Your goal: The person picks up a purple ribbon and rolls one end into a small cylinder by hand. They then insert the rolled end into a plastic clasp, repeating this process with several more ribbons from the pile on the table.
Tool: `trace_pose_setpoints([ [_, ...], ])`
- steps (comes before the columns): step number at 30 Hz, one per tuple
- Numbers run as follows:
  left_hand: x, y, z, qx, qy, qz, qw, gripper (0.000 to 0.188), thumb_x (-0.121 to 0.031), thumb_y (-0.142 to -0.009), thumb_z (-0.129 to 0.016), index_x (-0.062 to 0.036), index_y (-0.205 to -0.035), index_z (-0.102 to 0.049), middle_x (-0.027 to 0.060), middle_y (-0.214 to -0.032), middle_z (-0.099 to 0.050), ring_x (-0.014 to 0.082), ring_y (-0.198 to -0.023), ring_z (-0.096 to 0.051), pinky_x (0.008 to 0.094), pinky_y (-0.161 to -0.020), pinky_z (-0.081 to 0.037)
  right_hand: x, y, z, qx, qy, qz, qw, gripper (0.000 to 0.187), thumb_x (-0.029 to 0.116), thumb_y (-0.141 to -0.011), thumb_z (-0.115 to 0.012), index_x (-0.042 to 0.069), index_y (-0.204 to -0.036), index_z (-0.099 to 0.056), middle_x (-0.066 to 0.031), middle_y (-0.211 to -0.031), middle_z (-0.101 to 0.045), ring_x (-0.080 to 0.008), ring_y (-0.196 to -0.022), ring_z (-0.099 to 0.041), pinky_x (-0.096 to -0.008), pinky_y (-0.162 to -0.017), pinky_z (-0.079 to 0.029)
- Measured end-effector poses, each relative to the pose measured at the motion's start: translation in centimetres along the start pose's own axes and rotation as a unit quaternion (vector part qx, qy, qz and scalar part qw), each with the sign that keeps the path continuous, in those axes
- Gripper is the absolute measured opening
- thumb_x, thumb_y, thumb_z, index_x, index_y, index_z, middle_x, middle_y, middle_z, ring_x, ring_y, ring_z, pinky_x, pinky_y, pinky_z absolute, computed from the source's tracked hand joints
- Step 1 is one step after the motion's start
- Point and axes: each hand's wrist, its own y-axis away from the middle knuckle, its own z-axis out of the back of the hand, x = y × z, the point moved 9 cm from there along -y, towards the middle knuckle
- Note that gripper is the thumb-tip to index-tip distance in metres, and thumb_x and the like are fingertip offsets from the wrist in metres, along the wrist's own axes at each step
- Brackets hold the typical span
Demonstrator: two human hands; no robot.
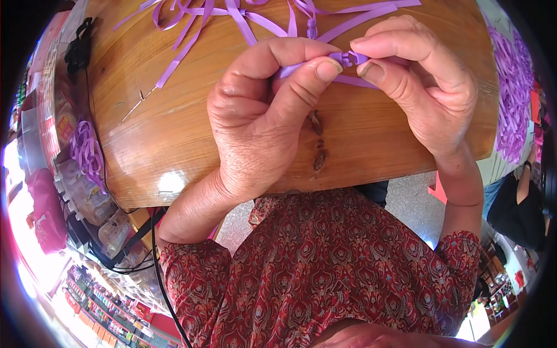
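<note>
My left hand [252,122] is closed, pinching a purple ribbon between thumb and forefinger. At its fingertips is a small purple plastic buckle [347,58] fixed to the ribbon. My right hand [435,81] pinches the buckle's other end between thumb and forefinger. Whether the two halves are fully locked cannot be made out. Both hands hover over the wooden table [180,133]. Behind them, loose purple ribbons [255,23] spread across the far side, with another purple buckle [312,28] among them. One ribbon ends in a thin metal hook [138,104] lying on the wood.
A thick heap of purple ribbons [510,98] lies past the table's right edge. Left of the table hang a purple ribbon bundle [87,152] and a black cable [155,249], near packaged goods [96,197]. Another person's arm [524,180] shows at far right.
</note>
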Motion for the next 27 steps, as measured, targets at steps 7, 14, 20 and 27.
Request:
trace_pose_setpoints([
  [7, -0.08, 0.05, -0.22, 0.011, -0.001, -0.006, 1.0, 0.01, -0.006, -0.087, -0.06, -0.0034, -0.097, -0.062, -0.0001, -0.078, -0.062, 0.0041, -0.062, -0.047, 0.0177, -0.056, -0.038, 0.02, 0.06, -0.13, 0.001, 0.009, 0.007, 1.0, 0.022, -0.01, -0.076, -0.064, -0.003, -0.098, -0.063, -0.0124, -0.097, -0.06, -0.0155, -0.085, -0.057, -0.0225, -0.072, -0.047],
  [14, 0.0, 0.37, -0.21, 0.003, 0.01, 0.014, 1.0, 0.011, -0.005, -0.087, -0.06, -0.0036, -0.098, -0.063, 0.0002, -0.083, -0.063, 0.0046, -0.067, -0.048, 0.0189, -0.061, -0.04, 0.86, -0.03, -0.24, 0.017, 0.054, 0.031, 0.998, 0.023, -0.01, -0.076, -0.064, -0.003, -0.097, -0.063, -0.0123, -0.095, -0.06, -0.0144, -0.082, -0.057, -0.0225, -0.068, -0.048],
  [20, 0.07, 0.33, -0.21, -0.004, 0.043, 0.026, 0.999, 0.012, -0.005, -0.087, -0.06, -0.0028, -0.098, -0.062, 0.0007, -0.083, -0.063, 0.0051, -0.068, -0.048, 0.0198, -0.063, -0.04, 0.59, 0.15, -0.16, 0.002, 0.037, 0.024, 0.999, 0.024, -0.011, -0.075, -0.065, -0.003, -0.098, -0.063, -0.0124, -0.095, -0.06, -0.0145, -0.082, -0.057, -0.0219, -0.069, -0.048],
  [27, 0.48, 0.4, -0.12, -0.014, 0.072, 0.038, 0.997, 0.011, -0.005, -0.087, -0.06, -0.003, -0.098, -0.062, 0.0004, -0.083, -0.062, 0.005, -0.068, -0.048, 0.0193, -0.062, -0.039, 0.83, 0.06, -0.29, 0.01, 0.06, 0.036, 0.998, 0.023, -0.01, -0.075, -0.065, -0.003, -0.096, -0.064, -0.0123, -0.093, -0.06, -0.0148, -0.081, -0.057, -0.0224, -0.068, -0.047],
])
